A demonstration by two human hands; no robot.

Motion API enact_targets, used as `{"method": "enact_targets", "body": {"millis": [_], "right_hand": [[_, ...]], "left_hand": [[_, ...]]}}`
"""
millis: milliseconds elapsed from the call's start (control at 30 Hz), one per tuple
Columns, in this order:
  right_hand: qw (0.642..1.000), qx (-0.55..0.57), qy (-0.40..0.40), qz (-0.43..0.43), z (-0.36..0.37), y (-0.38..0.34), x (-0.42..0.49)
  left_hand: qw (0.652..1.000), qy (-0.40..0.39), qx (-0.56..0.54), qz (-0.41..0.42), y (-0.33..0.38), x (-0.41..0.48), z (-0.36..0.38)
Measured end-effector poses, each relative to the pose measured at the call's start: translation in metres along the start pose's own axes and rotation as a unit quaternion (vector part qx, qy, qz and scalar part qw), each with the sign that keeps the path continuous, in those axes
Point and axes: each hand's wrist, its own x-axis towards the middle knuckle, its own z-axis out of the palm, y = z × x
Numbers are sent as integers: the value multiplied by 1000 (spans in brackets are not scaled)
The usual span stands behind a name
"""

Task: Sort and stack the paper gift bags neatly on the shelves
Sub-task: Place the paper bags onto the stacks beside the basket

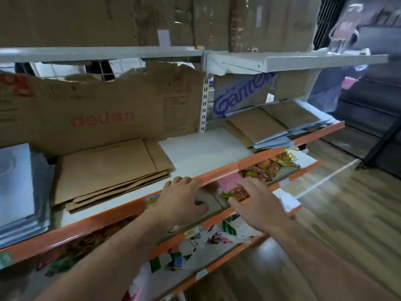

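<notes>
A stack of flat brown paper bags (pixel 108 170) lies on the middle shelf (pixel 201 148), left of a bare white patch. Further right on the same shelf sits another pile of brown bags (pixel 260 124) with grey-blue ones (pixel 280 140) under it. Silvery grey bags (pixel 17 181) are stacked at the far left. My left hand (pixel 184 200) rests over the shelf's orange front edge (pixel 217 172), fingers relaxed, holding nothing. My right hand (pixel 256 200) reaches toward the shelf below, fingers spread over small colourful packets (pixel 235 193), gripping nothing.
Torn cardboard boxes (pixel 104 109) stand behind the bags. A box with blue lettering (pixel 240 94) stands at the back right. Lower shelves hold snack packets (pixel 269 166) and loose small items (pixel 217 235). Wooden floor (pixel 336 213) lies to the right.
</notes>
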Motion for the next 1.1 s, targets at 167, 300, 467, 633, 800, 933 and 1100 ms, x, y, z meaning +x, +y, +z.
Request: {"method": "enact_targets", "body": {"millis": [167, 300, 467, 633, 800, 933, 1100], "right_hand": [[1000, 7, 12, 19, -33, 68, 0], [998, 25, 30, 39, -50, 110, 5], [997, 22, 44, 62, -60, 154, 26], [994, 13, 56, 92, -72, 198, 63], [990, 16, 65, 121, -87, 246, 127], [990, 11, 60, 126, -100, 272, 180], [990, 23, 67, 123, -108, 303, 232]], "left_hand": [[1000, -3, -8, 19, 72, 39, 9], [999, -16, -11, 32, 103, 74, 16], [998, -14, -11, 65, 135, 127, 27], [995, -10, -12, 94, 163, 199, 40], [993, -8, -20, 118, 183, 292, 47], [991, -16, -22, 131, 195, 355, 40], [991, 12, -42, 125, 196, 421, 44]]}}
